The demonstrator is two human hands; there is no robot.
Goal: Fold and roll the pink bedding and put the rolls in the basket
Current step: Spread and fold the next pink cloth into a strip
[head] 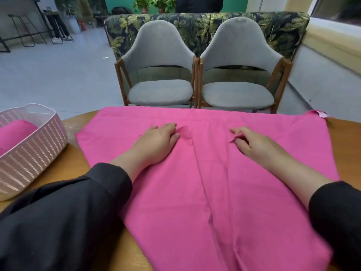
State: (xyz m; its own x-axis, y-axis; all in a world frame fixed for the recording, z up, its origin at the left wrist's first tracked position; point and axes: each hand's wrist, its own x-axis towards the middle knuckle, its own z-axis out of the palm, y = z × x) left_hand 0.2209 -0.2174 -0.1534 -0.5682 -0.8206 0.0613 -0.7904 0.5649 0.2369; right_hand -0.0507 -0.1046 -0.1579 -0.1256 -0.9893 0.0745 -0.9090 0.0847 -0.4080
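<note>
A pink sheet of bedding (211, 182) lies spread flat over the wooden table (76, 165), with a crease running down its middle. My left hand (156, 142) rests on the cloth left of the crease, its fingertips pinching a small raised fold. To the right of the crease, my right hand (252, 144) pinches another small fold between thumb and fingers. A pale pink woven basket (37, 151) stands at the table's left edge. Inside it lies a pink roll (15, 132).
Two grey upholstered chairs (162, 75) (238, 75) stand side by side just beyond the table's far edge, with a leaf-patterned sofa back (195, 24) behind them. Open floor lies to the far left, with stools and a person's legs in the distance.
</note>
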